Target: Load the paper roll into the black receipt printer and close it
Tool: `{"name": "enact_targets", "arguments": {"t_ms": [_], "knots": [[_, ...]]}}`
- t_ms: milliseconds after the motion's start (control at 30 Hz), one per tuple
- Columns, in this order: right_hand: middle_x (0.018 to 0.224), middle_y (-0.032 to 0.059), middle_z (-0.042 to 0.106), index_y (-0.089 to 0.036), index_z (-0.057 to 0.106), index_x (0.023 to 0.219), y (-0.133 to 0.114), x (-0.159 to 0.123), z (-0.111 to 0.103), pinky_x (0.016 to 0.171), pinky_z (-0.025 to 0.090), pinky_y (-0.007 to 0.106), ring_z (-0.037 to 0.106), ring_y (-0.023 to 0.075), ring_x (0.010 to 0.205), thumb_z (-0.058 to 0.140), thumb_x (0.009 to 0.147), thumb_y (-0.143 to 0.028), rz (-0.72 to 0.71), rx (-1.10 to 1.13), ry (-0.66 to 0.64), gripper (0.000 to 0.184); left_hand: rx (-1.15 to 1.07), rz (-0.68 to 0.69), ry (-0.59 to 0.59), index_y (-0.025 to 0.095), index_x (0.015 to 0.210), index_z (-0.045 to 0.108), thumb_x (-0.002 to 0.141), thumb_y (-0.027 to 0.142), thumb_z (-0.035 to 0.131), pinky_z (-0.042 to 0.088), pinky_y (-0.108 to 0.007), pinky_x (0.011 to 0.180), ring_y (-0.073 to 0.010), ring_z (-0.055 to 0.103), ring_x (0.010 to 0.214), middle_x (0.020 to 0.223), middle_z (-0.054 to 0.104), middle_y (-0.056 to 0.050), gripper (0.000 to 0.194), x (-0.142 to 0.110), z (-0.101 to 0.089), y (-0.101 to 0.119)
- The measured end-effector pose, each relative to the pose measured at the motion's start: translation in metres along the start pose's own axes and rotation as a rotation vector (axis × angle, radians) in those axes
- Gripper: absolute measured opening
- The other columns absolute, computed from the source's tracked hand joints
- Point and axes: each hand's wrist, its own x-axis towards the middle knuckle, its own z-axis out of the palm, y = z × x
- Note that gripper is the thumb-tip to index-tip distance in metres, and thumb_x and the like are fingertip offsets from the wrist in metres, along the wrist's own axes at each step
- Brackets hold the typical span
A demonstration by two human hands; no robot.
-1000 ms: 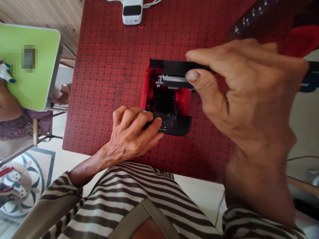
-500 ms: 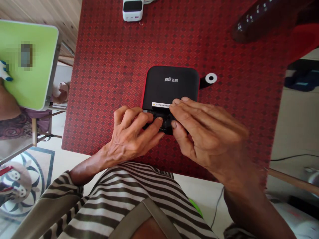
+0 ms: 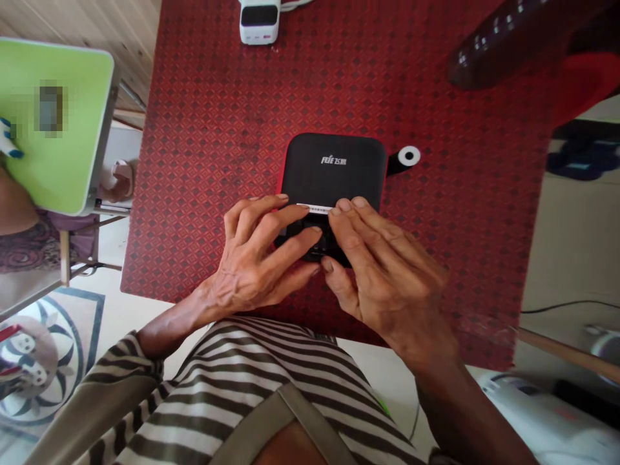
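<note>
In the head view, a small black device (image 3: 332,168) with a red edge lies flat near the middle of a red patterned tablecloth (image 3: 213,161), with a logo printed on its top. A thin white strip (image 3: 314,208) crosses the top near the end closest to the person, and a black tab with a white ring (image 3: 408,155) sticks out from its right side.

The left hand (image 3: 252,258) and right hand (image 3: 382,278) both lie over that near end, almost touching each other. Their fingers are spread and bent down onto the black surface, with the thumbs low on the near edge. They are touching the device, but I cannot tell whether they are gripping it.

A white box (image 3: 259,22) sits at the far edge of the cloth, and a dark ribbed object (image 3: 504,45) lies at the far right corner. Left of the cloth stands a green folding table (image 3: 58,129), with a person's arm (image 3: 14,200) beside it. A round patterned rug (image 3: 43,368) lies on the pale floor, and a white appliance (image 3: 542,413) sits at lower right. The person's striped shirt (image 3: 232,394) fills the bottom.
</note>
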Motion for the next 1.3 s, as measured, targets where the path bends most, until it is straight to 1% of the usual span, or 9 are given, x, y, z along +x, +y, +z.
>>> {"name": "enact_targets", "arguments": {"t_ms": [133, 233, 300, 400, 567, 700, 833, 1167, 1300], "knots": [[0.173, 0.0192, 0.086, -0.016, 0.052, 0.199, 0.007, -0.003, 0.001, 0.131, 0.075, 0.052, 0.087, 0.04, 0.159, 0.072, 0.128, -0.031, 0.017, 0.06, 0.007, 0.075, -0.159, -0.067, 0.098, 0.031, 0.167, 0.075, 0.125, 0.069, 0.077, 0.066, -0.056, 0.126, -0.0354, 0.083, 0.144, 0.154, 0.09, -0.012, 0.056, -0.001, 0.004, -0.016], [0.177, 0.0192, 0.084, -0.023, 0.044, 0.205, 0.007, -0.007, 0.001, 0.137, 0.072, 0.058, 0.084, 0.0431, 0.163, 0.077, 0.125, -0.028, 0.086, 0.133, 0.097, 0.087, -0.31, -0.274, 0.139, 0.038, 0.164, 0.078, 0.123, 0.068, 0.08, 0.069, -0.057, 0.123, -0.0345, 0.084, 0.139, 0.151, 0.089, -0.008, 0.051, -0.007, 0.005, -0.024], [0.175, 0.0187, 0.085, -0.028, 0.049, 0.204, 0.005, -0.014, 0.003, 0.136, 0.072, 0.063, 0.084, 0.0449, 0.163, 0.075, 0.125, -0.028, 0.165, 0.151, 0.235, 0.083, -0.43, -0.434, 0.163, 0.037, 0.152, 0.084, 0.123, 0.065, 0.081, 0.071, -0.054, 0.115, -0.0323, 0.086, 0.127, 0.137, 0.089, -0.007, 0.04, -0.013, 0.007, -0.023], [0.166, 0.016, 0.09, -0.037, 0.066, 0.193, 0.0, -0.031, 0.014, 0.117, 0.081, 0.063, 0.091, 0.0436, 0.149, 0.07, 0.129, -0.036, 0.38, 0.219, 0.405, 0.064, -0.563, -0.594, 0.165, 0.033, 0.141, 0.083, 0.125, 0.066, 0.081, 0.073, -0.044, 0.097, -0.0259, 0.086, 0.11, 0.123, 0.088, -0.006, 0.037, -0.018, 0.012, -0.02], [0.143, 0.0174, 0.097, -0.027, 0.084, 0.17, -0.011, -0.056, 0.049, 0.097, 0.081, 0.053, 0.097, 0.0382, 0.124, 0.055, 0.134, -0.05, 0.604, 0.338, 0.47, 0.052, -0.749, -0.813, 0.072, 0.032, 0.142, 0.08, 0.113, 0.071, 0.093, 0.073, -0.045, 0.107, -0.0283, 0.086, 0.122, 0.131, 0.088, -0.008, 0.05, -0.014, 0.015, -0.017], [0.127, 0.0125, 0.098, -0.031, 0.082, 0.171, -0.023, -0.066, 0.066, 0.08, 0.076, 0.046, 0.095, 0.0343, 0.099, 0.051, 0.134, -0.052, 0.576, 0.315, 0.404, 0.053, -0.702, -0.869, 0.014, 0.031, 0.141, 0.08, 0.112, 0.058, 0.089, 0.072, -0.048, 0.108, -0.0299, 0.086, 0.122, 0.131, 0.089, -0.009, 0.041, -0.005, 0.008, -0.013], [0.134, 0.011, 0.098, -0.044, 0.073, 0.182, -0.026, -0.07, 0.066, 0.084, 0.075, 0.051, 0.095, 0.039, 0.106, 0.05, 0.132, -0.046, 0.576, 0.328, 0.325, 0.056, -0.657, -0.881, 0.023, 0.031, 0.143, 0.079, 0.11, 0.048, 0.086, 0.072, -0.046, 0.102, -0.0287, 0.085, 0.118, 0.131, 0.089, -0.009, 0.038, -0.001, 0.007, -0.008], [0.129, 0.0136, 0.094, -0.025, 0.079, 0.169, -0.022, -0.068, 0.07, 0.086, 0.077, 0.044, 0.093, 0.0311, 0.103, 0.048, 0.132, -0.044, 0.51, 0.352, 0.374, 0.052, -0.598, -0.883, 0.073, 0.031, 0.145, 0.076, 0.11, 0.042, 0.078, 0.071, -0.044, 0.092, -0.0295, 0.082, 0.115, 0.132, 0.087, -0.009, 0.037, 0.002, 0.015, -0.003], [0.133, 0.0135, 0.094, -0.028, 0.078, 0.174, -0.026, -0.069, 0.073, 0.088, 0.077, 0.047, 0.094, 0.0338, 0.109, 0.051, 0.131, -0.042, 0.506, 0.352, 0.386, 0.052, -0.602, -0.898, 0.046, 0.032, 0.15, 0.073, 0.114, 0.044, 0.077, 0.072, -0.044, 0.096, -0.0298, 0.084, 0.121, 0.139, 0.086, -0.01, 0.039, -0.001, 0.016, -0.001]]}}
